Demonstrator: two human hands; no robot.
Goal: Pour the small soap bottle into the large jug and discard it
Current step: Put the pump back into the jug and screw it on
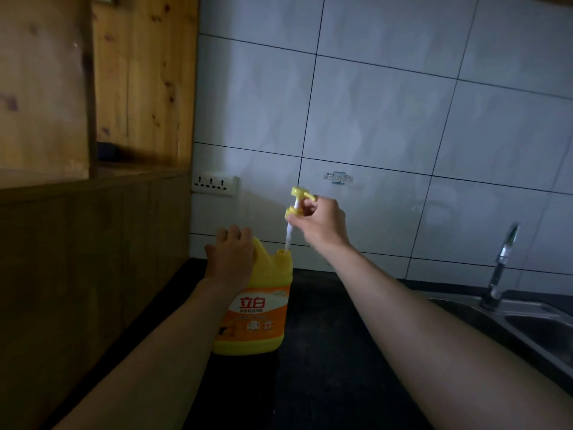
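Just black counter (325,342), tiled wall (387,119)

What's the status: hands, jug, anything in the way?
Left hand grips jug by its handle. Right hand pinches pump, tube tip at jug's open neck. Nothing else at the neck.

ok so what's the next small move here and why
Probably lift the pump a little higher so its tube clears the mouth of the jug: the right hand pinches it with the tube tip at the opening, and the left hand grips the handle.
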